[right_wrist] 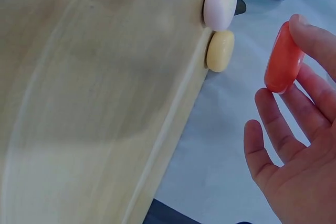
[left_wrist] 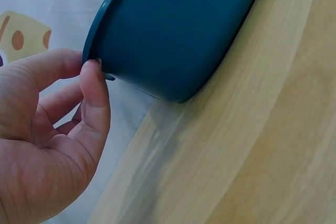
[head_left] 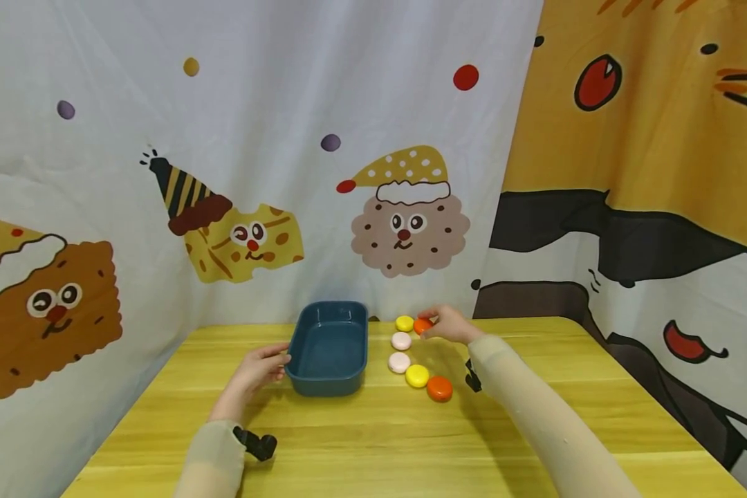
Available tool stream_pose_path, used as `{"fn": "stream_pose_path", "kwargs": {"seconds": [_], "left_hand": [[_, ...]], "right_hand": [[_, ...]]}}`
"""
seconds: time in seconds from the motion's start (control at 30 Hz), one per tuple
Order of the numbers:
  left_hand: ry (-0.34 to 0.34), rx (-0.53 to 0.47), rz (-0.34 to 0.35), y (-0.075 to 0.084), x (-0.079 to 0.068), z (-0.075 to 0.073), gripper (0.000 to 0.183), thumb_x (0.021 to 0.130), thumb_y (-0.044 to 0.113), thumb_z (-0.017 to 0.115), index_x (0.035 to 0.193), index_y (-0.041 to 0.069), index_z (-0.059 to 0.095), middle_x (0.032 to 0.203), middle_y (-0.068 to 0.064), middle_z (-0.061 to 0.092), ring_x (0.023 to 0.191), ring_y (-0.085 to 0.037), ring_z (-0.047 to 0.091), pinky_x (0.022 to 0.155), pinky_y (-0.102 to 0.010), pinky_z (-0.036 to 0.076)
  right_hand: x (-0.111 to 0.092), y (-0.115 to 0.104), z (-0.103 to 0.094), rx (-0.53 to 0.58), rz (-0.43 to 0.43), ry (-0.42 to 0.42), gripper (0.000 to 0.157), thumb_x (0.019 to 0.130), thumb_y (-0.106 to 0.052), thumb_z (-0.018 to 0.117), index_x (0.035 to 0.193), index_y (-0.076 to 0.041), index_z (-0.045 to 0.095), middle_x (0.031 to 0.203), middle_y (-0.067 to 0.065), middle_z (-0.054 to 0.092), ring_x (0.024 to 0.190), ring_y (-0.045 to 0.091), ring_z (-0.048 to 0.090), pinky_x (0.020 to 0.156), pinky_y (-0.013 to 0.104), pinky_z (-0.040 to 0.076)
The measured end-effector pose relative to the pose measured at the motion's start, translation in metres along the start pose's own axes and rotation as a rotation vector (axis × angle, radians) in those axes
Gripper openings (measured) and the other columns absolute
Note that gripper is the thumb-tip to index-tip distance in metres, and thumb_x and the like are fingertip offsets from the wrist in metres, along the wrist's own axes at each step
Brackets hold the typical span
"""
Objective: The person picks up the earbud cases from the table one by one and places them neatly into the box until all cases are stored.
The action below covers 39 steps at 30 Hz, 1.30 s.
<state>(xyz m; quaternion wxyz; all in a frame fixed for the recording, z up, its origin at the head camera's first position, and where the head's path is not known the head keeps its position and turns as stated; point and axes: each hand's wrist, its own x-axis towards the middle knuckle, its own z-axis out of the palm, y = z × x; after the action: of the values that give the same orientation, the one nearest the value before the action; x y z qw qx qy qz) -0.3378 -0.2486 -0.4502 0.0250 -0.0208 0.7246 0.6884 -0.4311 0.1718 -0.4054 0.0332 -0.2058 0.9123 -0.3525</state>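
Note:
My left hand pinches the left rim of a dark blue rectangular tub between thumb and fingers; the left wrist view shows that grip on the tub close up. At the far side of the table, my right hand holds an orange-red rounded disc by its edge, thumb on one side and fingers on the other. Left of that hand lies a yellow disc. Nearer come two pale pink discs, another yellow disc and a second orange-red disc, forming a curve.
The wooden table carries the tub and discs. Right behind its far edge hangs a white curtain with cartoon snacks, and an orange-and-white printed cloth hangs at the right. Each wrist wears a black camera strap.

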Motion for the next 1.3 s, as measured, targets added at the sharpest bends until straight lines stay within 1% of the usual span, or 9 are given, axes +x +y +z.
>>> {"fn": "stream_pose_path", "kwargs": {"seconds": [0.17, 0.3, 0.4, 0.53, 0.6, 0.8, 1.0, 1.13, 1.3], "left_hand": [[0.008, 0.002, -0.007, 0.001, 0.001, 0.002, 0.05, 0.092, 0.003, 0.063, 0.138, -0.008, 0.048, 0.084, -0.006, 0.062, 0.064, -0.013, 0.056, 0.059, -0.023, 0.051], [0.009, -0.004, -0.007, 0.002, 0.001, 0.002, 0.049, 0.091, 0.001, 0.063, 0.137, -0.009, 0.048, 0.088, -0.009, 0.063, 0.064, -0.014, 0.056, 0.059, -0.023, 0.051], [-0.002, -0.007, 0.003, 0.002, 0.001, 0.001, 0.05, 0.092, 0.001, 0.062, 0.138, -0.01, 0.046, 0.089, -0.009, 0.063, 0.063, -0.013, 0.056, 0.059, -0.023, 0.051], [-0.017, -0.009, 0.011, 0.002, 0.002, 0.0, 0.051, 0.092, 0.002, 0.062, 0.139, -0.011, 0.045, 0.086, -0.007, 0.063, 0.062, -0.013, 0.056, 0.059, -0.023, 0.052], [-0.016, -0.01, 0.007, 0.001, 0.002, 0.0, 0.051, 0.092, 0.002, 0.062, 0.138, -0.01, 0.046, 0.086, -0.007, 0.063, 0.063, -0.013, 0.057, 0.059, -0.023, 0.052], [-0.034, -0.008, 0.016, 0.002, -0.002, 0.002, 0.052, 0.092, 0.002, 0.061, 0.139, -0.012, 0.043, 0.087, -0.007, 0.062, 0.063, -0.012, 0.056, 0.061, -0.023, 0.053], [-0.04, -0.013, 0.015, 0.002, -0.003, 0.005, 0.052, 0.092, 0.0, 0.061, 0.139, -0.012, 0.043, 0.086, -0.007, 0.061, 0.063, -0.012, 0.056, 0.06, -0.023, 0.052], [-0.026, -0.017, 0.003, 0.001, -0.002, 0.006, 0.051, 0.091, -0.001, 0.061, 0.138, -0.01, 0.046, 0.086, -0.006, 0.061, 0.063, -0.013, 0.056, 0.06, -0.023, 0.052], [-0.023, 0.007, 0.005, 0.001, -0.001, 0.006, 0.051, 0.091, 0.001, 0.062, 0.138, -0.009, 0.046, 0.087, -0.006, 0.061, 0.065, -0.014, 0.057, 0.061, -0.024, 0.053]], "right_hand": [[0.002, -0.006, -0.002, 0.002, -0.004, 0.003, 0.047, 0.082, -0.009, 0.077, 0.126, 0.001, 0.063, 0.126, 0.018, 0.061, 0.106, 0.03, 0.059, 0.091, 0.043, 0.049], [0.006, -0.009, -0.003, -0.007, -0.02, -0.007, 0.048, 0.082, -0.01, 0.077, 0.126, 0.001, 0.063, 0.126, 0.017, 0.06, 0.105, 0.03, 0.06, 0.09, 0.042, 0.049], [0.009, -0.011, -0.002, -0.016, -0.032, -0.012, 0.048, 0.081, -0.01, 0.078, 0.126, 0.0, 0.063, 0.126, 0.017, 0.061, 0.106, 0.03, 0.059, 0.09, 0.042, 0.049], [0.012, -0.015, -0.001, -0.007, -0.026, -0.014, 0.047, 0.081, -0.011, 0.078, 0.125, -0.002, 0.064, 0.125, 0.016, 0.062, 0.108, 0.029, 0.059, 0.092, 0.043, 0.048], [0.013, -0.016, -0.001, -0.004, -0.028, -0.019, 0.047, 0.081, -0.011, 0.078, 0.125, -0.001, 0.064, 0.125, 0.016, 0.062, 0.108, 0.029, 0.059, 0.092, 0.043, 0.048], [0.014, -0.021, 0.0, -0.009, -0.031, -0.026, 0.046, 0.082, -0.011, 0.077, 0.125, -0.001, 0.064, 0.126, 0.016, 0.061, 0.109, 0.029, 0.058, 0.093, 0.042, 0.048], [0.016, -0.022, -0.001, -0.01, -0.039, -0.022, 0.046, 0.082, -0.011, 0.077, 0.125, -0.001, 0.064, 0.125, 0.016, 0.062, 0.109, 0.029, 0.058, 0.094, 0.043, 0.047], [0.019, -0.02, -0.001, -0.014, -0.055, -0.021, 0.046, 0.081, -0.012, 0.077, 0.125, -0.001, 0.065, 0.124, 0.016, 0.062, 0.109, 0.03, 0.058, 0.094, 0.044, 0.047], [0.02, -0.021, -0.003, -0.026, -0.066, -0.02, 0.046, 0.081, -0.012, 0.077, 0.124, -0.001, 0.065, 0.124, 0.015, 0.063, 0.109, 0.03, 0.059, 0.094, 0.044, 0.047]]}}
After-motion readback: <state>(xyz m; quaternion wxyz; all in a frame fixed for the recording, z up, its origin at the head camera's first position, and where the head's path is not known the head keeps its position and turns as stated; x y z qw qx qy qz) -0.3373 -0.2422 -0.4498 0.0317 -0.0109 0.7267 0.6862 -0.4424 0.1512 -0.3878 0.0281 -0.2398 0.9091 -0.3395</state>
